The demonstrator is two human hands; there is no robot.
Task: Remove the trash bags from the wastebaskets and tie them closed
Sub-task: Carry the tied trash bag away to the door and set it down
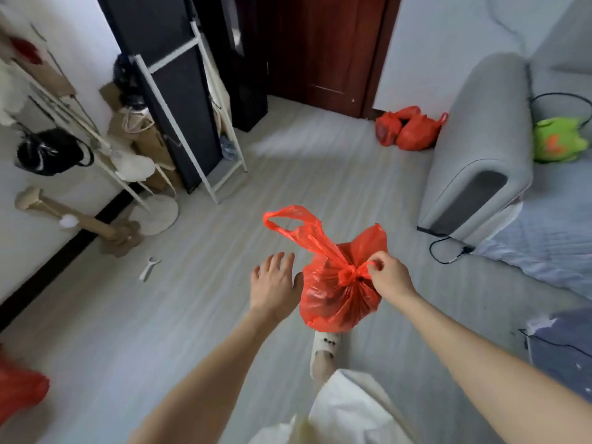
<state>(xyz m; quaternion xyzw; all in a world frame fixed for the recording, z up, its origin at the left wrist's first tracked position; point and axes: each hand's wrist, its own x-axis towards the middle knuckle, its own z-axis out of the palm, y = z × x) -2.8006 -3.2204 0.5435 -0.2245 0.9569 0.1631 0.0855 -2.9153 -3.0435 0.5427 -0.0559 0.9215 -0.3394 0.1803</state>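
A full red trash bag (336, 299) hangs in the air above the floor, knotted at its neck, with one handle loop sticking up to the left. My right hand (389, 274) pinches the knot and carries the bag. Just left of the bag is my left hand (275, 280), its fingers spread and holding nothing; its thumb is close to the bag's side. Two more red bags (408, 129) lie on the floor by the dark red door. No wastebasket shows.
A grey sofa (474, 161) with a green plush toy stands at the right, a black cable on the floor beside it. At the left are a white rack (205, 129), paper bags and a coat stand. Another piece of red plastic (19, 392) sits at the bottom left. My slippered foot is below the bag.
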